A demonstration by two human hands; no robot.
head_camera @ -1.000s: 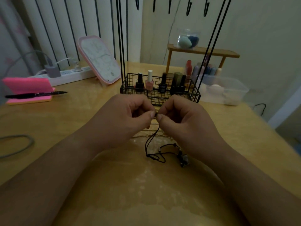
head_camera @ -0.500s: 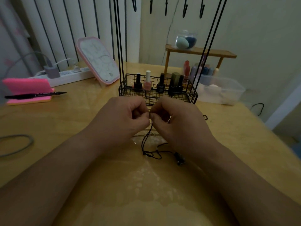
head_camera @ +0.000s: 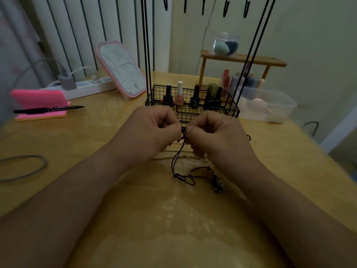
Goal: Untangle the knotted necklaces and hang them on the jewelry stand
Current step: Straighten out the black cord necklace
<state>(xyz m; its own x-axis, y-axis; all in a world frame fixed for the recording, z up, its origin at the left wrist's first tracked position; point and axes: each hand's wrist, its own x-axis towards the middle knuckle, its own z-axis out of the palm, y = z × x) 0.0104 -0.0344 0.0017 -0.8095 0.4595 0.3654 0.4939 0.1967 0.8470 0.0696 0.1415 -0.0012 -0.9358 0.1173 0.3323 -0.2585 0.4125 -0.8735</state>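
Left hand [head_camera: 150,132] and right hand [head_camera: 216,136] meet just before the stand [head_camera: 191,114], whose rim is near the knuckles. The fingers [head_camera: 174,127] of both pinch the cord [head_camera: 177,161]. It drops to the counter [head_camera: 96,151], with the pendant [head_camera: 218,184] beside the right wrist. The stand's top is cut off, and the knot is mostly hidden.

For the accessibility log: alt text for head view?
Left hand and right hand pinch a black cord necklace over a wooden table; its pendant lies on it. Behind stands a wire jewelry stand holding nail polish bottles.
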